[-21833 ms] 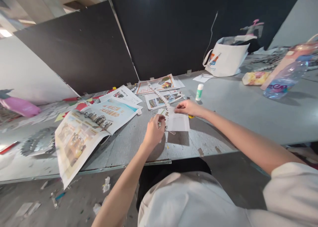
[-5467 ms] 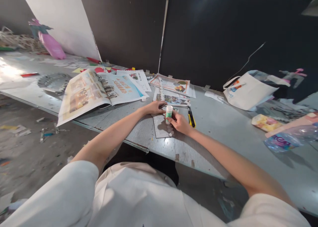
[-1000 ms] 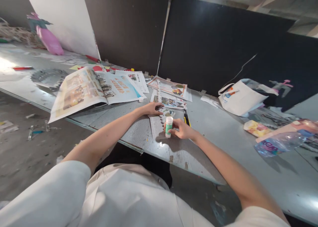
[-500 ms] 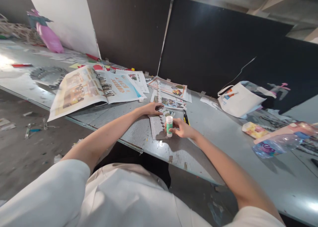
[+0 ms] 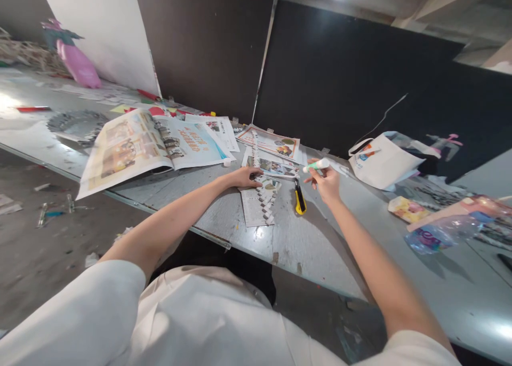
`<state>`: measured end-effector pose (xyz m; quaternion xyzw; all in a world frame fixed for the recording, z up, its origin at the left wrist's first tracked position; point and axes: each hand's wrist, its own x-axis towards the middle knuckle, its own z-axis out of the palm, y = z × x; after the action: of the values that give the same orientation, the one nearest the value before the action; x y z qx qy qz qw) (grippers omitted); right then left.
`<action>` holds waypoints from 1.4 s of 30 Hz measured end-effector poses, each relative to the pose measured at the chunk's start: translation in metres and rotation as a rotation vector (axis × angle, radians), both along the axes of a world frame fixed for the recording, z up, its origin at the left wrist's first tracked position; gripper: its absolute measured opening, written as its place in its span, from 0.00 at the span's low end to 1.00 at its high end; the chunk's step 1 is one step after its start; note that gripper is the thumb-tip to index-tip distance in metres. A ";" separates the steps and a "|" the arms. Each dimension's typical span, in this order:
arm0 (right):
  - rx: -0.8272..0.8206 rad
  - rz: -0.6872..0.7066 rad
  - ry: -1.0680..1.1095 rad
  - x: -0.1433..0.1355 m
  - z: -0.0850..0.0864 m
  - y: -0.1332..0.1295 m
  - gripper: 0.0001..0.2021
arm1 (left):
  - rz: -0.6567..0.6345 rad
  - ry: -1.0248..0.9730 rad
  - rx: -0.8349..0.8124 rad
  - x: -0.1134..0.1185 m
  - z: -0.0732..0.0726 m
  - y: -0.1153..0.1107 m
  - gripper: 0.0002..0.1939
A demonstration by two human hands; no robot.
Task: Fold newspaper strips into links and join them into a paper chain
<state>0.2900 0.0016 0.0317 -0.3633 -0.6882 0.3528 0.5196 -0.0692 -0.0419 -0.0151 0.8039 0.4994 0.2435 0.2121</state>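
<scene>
My right grip [image 5: 327,183] clasps a white-and-green cylindrical glue stick [image 5: 318,165], tipped sideways, right of the grey-and-white zigzag paper strip [image 5: 265,202] on the tabletop [image 5: 216,206]. My left grip [image 5: 247,177] rests at the strip, pinching or not I cannot tell; too light a press could let it slide.
</scene>
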 end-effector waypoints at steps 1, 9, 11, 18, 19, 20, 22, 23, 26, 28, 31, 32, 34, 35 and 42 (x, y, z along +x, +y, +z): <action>0.020 -0.064 -0.023 0.005 -0.006 0.008 0.29 | 0.001 -0.002 -0.009 0.000 0.000 0.000 0.41; 0.210 -0.287 -0.257 0.044 -0.042 0.057 0.30 | -0.004 -0.008 -0.007 0.000 -0.002 0.003 0.42; 0.309 -0.324 -0.388 0.051 -0.045 0.060 0.29 | -0.007 -0.013 -0.011 0.000 -0.003 0.003 0.43; 0.414 -0.241 -1.001 0.057 -0.053 0.041 0.25 | -0.001 -0.021 -0.014 -0.001 -0.003 0.002 0.42; 0.422 -0.230 -1.086 0.055 -0.052 0.038 0.25 | 0.002 -0.021 -0.013 -0.001 -0.003 0.002 0.42; 0.428 -0.228 -1.158 0.053 -0.051 0.035 0.25 | 0.003 -0.019 -0.013 -0.001 -0.002 0.002 0.43; 0.434 -0.244 -1.261 0.047 -0.047 0.030 0.25 | 0.001 -0.013 -0.011 -0.001 -0.002 0.002 0.43; 0.436 -0.252 -1.300 0.045 -0.044 0.028 0.24 | 0.001 -0.009 -0.011 -0.001 -0.001 0.001 0.43; 0.447 -0.251 -1.390 0.040 -0.039 0.024 0.24 | 0.005 -0.004 -0.009 -0.001 0.000 0.000 0.42; 0.453 -0.237 -1.434 0.038 -0.037 0.021 0.25 | 0.003 -0.004 -0.008 -0.001 0.001 -0.001 0.42; 0.462 -0.221 -1.481 0.039 -0.036 0.018 0.26 | 0.000 -0.003 -0.011 -0.001 0.001 -0.001 0.42; 0.471 -0.234 -1.487 0.039 -0.036 0.017 0.26 | 0.000 -0.002 -0.012 -0.001 0.001 -0.001 0.42; 0.497 -0.290 -1.486 0.039 -0.035 0.015 0.27 | -0.004 0.001 -0.008 -0.001 0.000 -0.001 0.42; 0.511 -0.319 -1.481 0.039 -0.034 0.014 0.27 | -0.007 0.003 -0.004 -0.001 0.000 0.000 0.41; 0.566 -0.314 -1.427 0.037 -0.035 0.011 0.27 | -0.016 0.014 0.010 0.000 -0.001 0.001 0.41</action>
<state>0.3272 0.0125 -0.0036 -0.4492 -0.8600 -0.2325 0.0681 -0.0692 -0.0412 -0.0163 0.8107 0.4933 0.2385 0.2064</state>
